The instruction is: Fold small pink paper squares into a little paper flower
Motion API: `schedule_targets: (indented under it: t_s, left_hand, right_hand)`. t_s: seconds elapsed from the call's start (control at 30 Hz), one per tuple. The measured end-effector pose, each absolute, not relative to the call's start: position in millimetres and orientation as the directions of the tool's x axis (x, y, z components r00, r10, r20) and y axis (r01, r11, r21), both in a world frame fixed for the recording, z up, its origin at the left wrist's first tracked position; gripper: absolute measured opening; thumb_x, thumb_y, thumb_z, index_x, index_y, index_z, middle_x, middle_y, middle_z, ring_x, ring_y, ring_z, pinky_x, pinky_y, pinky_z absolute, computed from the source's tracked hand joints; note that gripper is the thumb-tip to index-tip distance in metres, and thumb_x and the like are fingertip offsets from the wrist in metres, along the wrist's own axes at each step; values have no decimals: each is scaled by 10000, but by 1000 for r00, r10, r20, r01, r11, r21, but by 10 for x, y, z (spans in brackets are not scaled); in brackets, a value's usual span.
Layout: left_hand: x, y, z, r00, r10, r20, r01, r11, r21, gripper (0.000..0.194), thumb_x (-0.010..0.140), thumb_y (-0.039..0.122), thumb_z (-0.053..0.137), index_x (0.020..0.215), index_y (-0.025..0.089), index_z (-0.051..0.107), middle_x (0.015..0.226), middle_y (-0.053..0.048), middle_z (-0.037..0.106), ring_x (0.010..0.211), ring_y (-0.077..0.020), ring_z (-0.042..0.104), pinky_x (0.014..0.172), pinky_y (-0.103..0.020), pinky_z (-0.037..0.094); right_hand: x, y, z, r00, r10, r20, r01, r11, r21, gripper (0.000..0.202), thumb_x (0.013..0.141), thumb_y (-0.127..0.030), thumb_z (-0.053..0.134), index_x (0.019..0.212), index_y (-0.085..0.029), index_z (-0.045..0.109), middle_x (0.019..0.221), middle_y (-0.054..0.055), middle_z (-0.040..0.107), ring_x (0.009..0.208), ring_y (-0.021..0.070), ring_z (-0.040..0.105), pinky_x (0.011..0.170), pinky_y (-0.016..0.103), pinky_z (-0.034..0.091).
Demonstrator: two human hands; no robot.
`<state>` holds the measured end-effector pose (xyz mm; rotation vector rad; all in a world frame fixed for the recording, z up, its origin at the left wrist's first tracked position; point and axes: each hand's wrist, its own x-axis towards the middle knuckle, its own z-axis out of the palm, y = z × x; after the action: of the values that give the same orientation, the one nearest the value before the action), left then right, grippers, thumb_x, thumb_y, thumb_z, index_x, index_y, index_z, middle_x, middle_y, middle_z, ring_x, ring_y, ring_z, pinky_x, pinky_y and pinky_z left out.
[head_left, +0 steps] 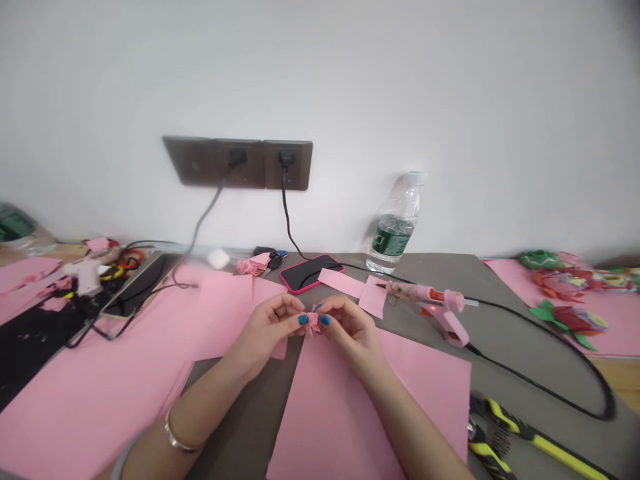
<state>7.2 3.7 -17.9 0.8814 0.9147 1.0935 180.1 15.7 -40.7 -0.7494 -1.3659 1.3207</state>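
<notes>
Between the fingertips of both hands is a small crumpled pink paper flower. My left hand pinches it from the left, thumb and fingers closed on its edge. From the right, my right hand grips the opposite edge the same way. Below the hands lies a large pink paper sheet. Just beyond them are a pink strip of paper and a small pink square. The inner folds of the flower are partly hidden by the thumbs.
A pink glue gun with its cable rests at right, near yellow-black pliers. A water bottle and a phone stand and lie by the wall. More pink paper is at left, paper flowers at far right.
</notes>
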Motion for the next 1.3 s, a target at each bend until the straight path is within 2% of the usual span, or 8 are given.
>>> schedule_targets:
  t_s: [0.13, 0.23, 0.33, 0.53, 0.7, 0.83, 1.0, 1.3]
  left_hand:
    - [73, 50, -192, 189, 968, -166, -325, 221, 920, 224, 756, 291, 821, 843, 169, 654, 720, -1, 708, 668, -121, 643, 702, -241, 503]
    - [69, 50, -187, 182, 969, -164, -328, 217, 919, 239, 747, 295, 829, 839, 161, 654, 703, 5, 695, 644, -110, 630, 689, -237, 500]
    - [59, 48, -186, 181, 970, -164, -322, 216, 922, 257, 741, 303, 834, 850, 153, 656, 692, 7, 689, 621, -99, 617, 646, -217, 481]
    - [53, 52, -201, 183, 971, -155, -326, 209, 922, 241, 748, 287, 827, 873, 155, 669, 676, 20, 678, 623, -96, 618, 641, -210, 476]
    - [69, 51, -197, 196, 966, -171, -343, 231, 911, 229, 751, 283, 822, 859, 151, 670, 644, 23, 672, 619, -94, 612, 650, -209, 479]
    - [73, 49, -195, 199, 967, -158, -323, 217, 921, 215, 755, 267, 816, 838, 153, 655, 618, 27, 664, 599, -93, 606, 615, -198, 468]
    - [68, 38, -191, 190, 970, -152, -316, 207, 926, 218, 748, 260, 817, 759, 150, 629, 623, 27, 654, 582, -87, 598, 589, -189, 463]
    - [80, 39, -166, 180, 966, -186, -317, 236, 918, 239, 724, 267, 840, 741, 145, 635, 609, 22, 662, 571, -83, 604, 582, -175, 482]
  right_hand:
    - [1814, 157, -356, -202, 863, 464, -81, 457, -886, 79, 939, -249, 600, 910, -233, 672, 901, 66, 616, 806, 198, 616, 662, 315, 519]
    - [1821, 141, -292, -230, 772, 593, 74, 621, -780, 179, 929, -131, 567, 923, -246, 704, 901, 68, 636, 836, 205, 633, 707, 332, 521]
    - [1823, 122, -245, -261, 717, 646, 165, 693, -702, 258, 927, -85, 541, 967, -264, 722, 901, 66, 633, 829, 201, 654, 694, 325, 536]
    - [1826, 123, -241, -273, 674, 687, 220, 739, -637, 293, 919, -54, 550, 997, -273, 729, 894, 69, 659, 816, 192, 673, 682, 306, 552]
    - [1837, 131, -261, -279, 627, 727, 276, 777, -565, 230, 911, -81, 597, 917, -260, 741, 849, 60, 666, 734, 170, 665, 621, 279, 551]
    - [1857, 138, -263, -310, 577, 756, 321, 812, -488, 184, 919, -79, 603, 908, -223, 716, 821, 56, 674, 718, 155, 667, 654, 269, 572]
    - [1865, 141, -256, -350, 576, 739, 321, 815, -483, 172, 920, -66, 595, 903, -205, 695, 836, 66, 675, 765, 164, 686, 710, 272, 588]
    - [1868, 139, -257, -357, 586, 728, 309, 809, -500, 165, 908, -42, 597, 892, -190, 668, 853, 71, 665, 782, 158, 672, 729, 263, 569]
